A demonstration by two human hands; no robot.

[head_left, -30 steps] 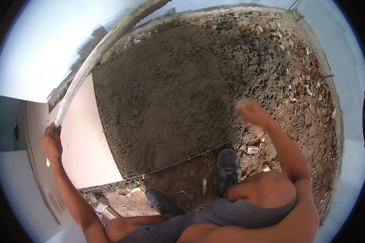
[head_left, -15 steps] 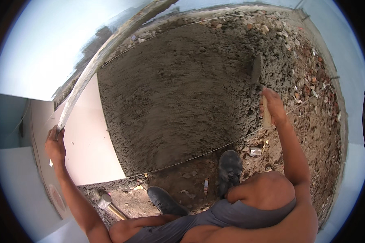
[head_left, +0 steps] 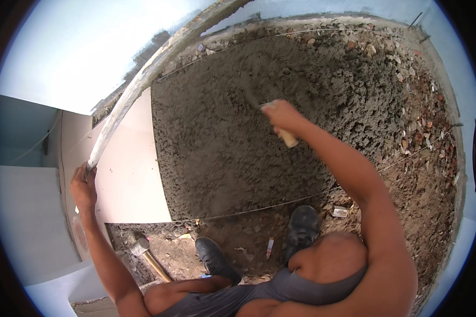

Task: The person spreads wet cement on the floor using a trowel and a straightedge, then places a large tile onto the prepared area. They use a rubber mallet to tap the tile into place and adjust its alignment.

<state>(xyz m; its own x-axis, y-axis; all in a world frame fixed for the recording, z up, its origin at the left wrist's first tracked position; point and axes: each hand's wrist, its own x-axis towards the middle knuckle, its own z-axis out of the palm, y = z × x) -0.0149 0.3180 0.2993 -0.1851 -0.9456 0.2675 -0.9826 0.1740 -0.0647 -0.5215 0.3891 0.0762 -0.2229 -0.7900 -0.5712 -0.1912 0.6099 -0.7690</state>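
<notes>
My left hand (head_left: 83,189) is closed round the lower end of a long, pale, mortar-stained straightedge (head_left: 128,98). The bar slants up and away over a large white tile (head_left: 129,177). Over the bed of wet grey mortar (head_left: 222,158), my right hand (head_left: 283,116) grips a trowel (head_left: 288,139) by its wooden handle. Its blade points to the far left and is blurred, low over the mortar; whether it touches cannot be made out. Smooth mortar lies beside the tile, with a rougher, lumpy stretch at the right.
Taut strings (head_left: 269,206) run along the near and far sides of the mortar. A mallet (head_left: 141,246) lies on the soil by my left knee. My dark shoes (head_left: 303,224) stand just short of the near string. Rubble (head_left: 428,121) covers the right side, below pale blue walls (head_left: 463,79).
My right hand has swept the trowel leftward from the right edge of the mortar to its middle. The left hand still holds the straightedge; the whole view has shifted a little.
</notes>
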